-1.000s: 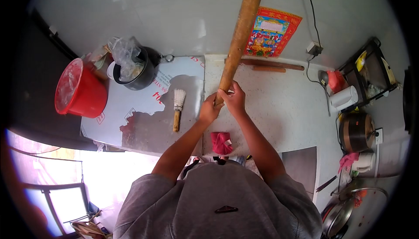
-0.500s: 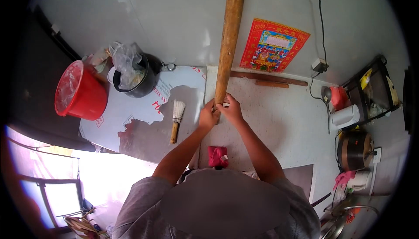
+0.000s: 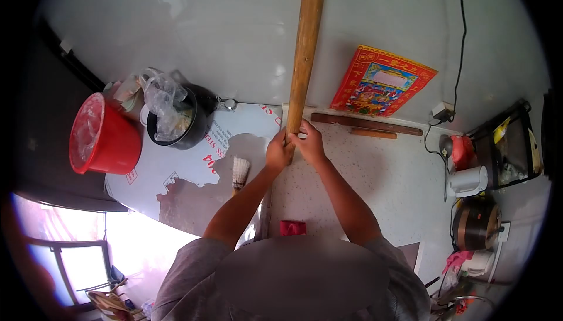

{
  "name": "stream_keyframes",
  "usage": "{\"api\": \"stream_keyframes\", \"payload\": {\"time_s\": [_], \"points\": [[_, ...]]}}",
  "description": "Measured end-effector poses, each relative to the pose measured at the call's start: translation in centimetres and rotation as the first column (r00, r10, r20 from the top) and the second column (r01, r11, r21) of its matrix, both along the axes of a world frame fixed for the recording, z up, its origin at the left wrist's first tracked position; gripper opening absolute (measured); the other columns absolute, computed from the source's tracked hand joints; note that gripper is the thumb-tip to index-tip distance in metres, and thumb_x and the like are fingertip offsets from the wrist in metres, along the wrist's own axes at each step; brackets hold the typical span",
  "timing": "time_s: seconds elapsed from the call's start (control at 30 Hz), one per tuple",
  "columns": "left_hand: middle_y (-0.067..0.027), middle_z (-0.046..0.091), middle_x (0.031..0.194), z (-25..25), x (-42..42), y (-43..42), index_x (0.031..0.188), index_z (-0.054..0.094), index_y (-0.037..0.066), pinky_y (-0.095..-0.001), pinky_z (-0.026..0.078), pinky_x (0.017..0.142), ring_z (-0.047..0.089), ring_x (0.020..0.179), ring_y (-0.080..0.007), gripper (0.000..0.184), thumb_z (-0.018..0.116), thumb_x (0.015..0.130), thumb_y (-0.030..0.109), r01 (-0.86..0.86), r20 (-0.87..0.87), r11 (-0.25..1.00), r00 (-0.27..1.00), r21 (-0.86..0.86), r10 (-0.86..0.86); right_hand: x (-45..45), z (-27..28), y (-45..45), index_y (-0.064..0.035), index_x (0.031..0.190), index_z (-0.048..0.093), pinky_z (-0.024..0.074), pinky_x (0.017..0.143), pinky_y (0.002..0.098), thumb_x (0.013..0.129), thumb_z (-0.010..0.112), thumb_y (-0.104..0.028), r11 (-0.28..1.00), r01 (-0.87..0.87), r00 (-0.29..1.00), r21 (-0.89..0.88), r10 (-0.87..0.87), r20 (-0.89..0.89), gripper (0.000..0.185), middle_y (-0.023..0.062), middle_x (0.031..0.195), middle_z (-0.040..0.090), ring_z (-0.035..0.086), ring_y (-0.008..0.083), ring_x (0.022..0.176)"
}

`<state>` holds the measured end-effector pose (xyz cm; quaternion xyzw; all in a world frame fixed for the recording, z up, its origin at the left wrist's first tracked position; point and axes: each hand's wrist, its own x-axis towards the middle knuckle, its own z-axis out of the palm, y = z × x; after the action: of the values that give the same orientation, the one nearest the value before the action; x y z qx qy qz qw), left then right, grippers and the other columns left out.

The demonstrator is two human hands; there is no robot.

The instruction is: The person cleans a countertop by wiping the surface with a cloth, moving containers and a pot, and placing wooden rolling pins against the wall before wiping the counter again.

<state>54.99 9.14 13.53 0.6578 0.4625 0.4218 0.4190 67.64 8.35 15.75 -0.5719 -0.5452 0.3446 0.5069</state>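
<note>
A long, thick wooden pole (image 3: 307, 42) rises from between my hands and runs out past the top of the view. My left hand (image 3: 278, 151) is closed around its lower end. My right hand (image 3: 309, 143) is closed on the same end from the right, its thumb laid against the wood. Below my hands lies a folded pink cloth (image 3: 292, 227) on the speckled worktop (image 3: 358, 189). Beside my left forearm is a white-bristled brush (image 3: 240, 171), its handle mostly hidden by that arm.
On the left stand a red bucket (image 3: 111, 139) and a dark pot (image 3: 183, 130) with plastic bags. Two wooden sticks, one dark (image 3: 366, 124), one lighter (image 3: 374, 134), lie along the wall under a red poster (image 3: 384, 80). A rice cooker (image 3: 476, 224) and black rack (image 3: 507, 148) line the right.
The view has shifted, so the poster, bucket and worktop sit lower in it. My left forearm now covers the brush's handle. Both hands keep their hold on the pole.
</note>
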Motion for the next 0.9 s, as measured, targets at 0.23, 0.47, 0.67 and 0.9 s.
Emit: {"api": "stream_keyframes", "payload": {"time_s": [0.23,0.47,0.67,0.9], "points": [[-0.0245,0.061,0.104,-2.1,0.7,3.4,0.123,0.051,0.002,-0.0436,0.049,0.080,0.058,0.097,-0.0431,0.044,0.061,0.080,0.005,-0.031,0.031,0.998,0.999,0.050,0.030,0.0,-0.6,3.0,-0.0010,0.123,0.055,0.0560,0.076,0.0308,0.079,0.070,-0.009,0.999,0.032,0.999,-0.013,-0.032,0.010,0.046,0.0134,0.108,0.065,0.065,0.0217,0.099],[-0.0249,0.060,0.110,-3.6,1.8,7.0,0.127,0.049,0.001,-0.0443,0.048,0.084,0.057,0.102,-0.0426,0.047,0.059,0.081,0.001,-0.006,0.087,1.000,0.996,-0.010,0.007,-0.2,-0.8,5.7,-0.0003,0.124,0.052,0.0560,0.076,0.0311,0.080,0.069,-0.008,0.996,0.087,0.996,0.028,-0.087,0.016,0.047,0.0141,0.107,0.065,0.065,0.0224,0.099],[-0.0245,0.058,0.115,-4.1,2.2,8.3,0.130,0.047,0.003,-0.0427,0.048,0.086,0.057,0.106,-0.0416,0.050,0.057,0.082,0.000,0.001,0.128,1.000,0.992,0.023,-0.004,-0.3,-0.7,6.8,-0.0012,0.125,0.052,0.0558,0.077,0.0314,0.080,0.068,-0.007,0.994,0.106,0.994,0.037,-0.106,0.016,0.048,0.0134,0.108,0.065,0.064,0.0218,0.099],[-0.0245,0.054,0.124,-3.7,2.4,8.2,0.137,0.036,-0.003,-0.0395,0.046,0.092,0.056,0.112,-0.0375,0.054,0.055,0.087,0.002,-0.031,0.078,1.000,0.996,0.003,0.031,-0.6,-0.7,6.8,-0.0025,0.130,0.049,0.0526,0.083,0.0344,0.077,0.072,-0.012,0.992,0.127,0.991,0.024,-0.126,-0.038,0.058,0.0129,0.114,0.062,0.060,0.0233,0.107]]}}
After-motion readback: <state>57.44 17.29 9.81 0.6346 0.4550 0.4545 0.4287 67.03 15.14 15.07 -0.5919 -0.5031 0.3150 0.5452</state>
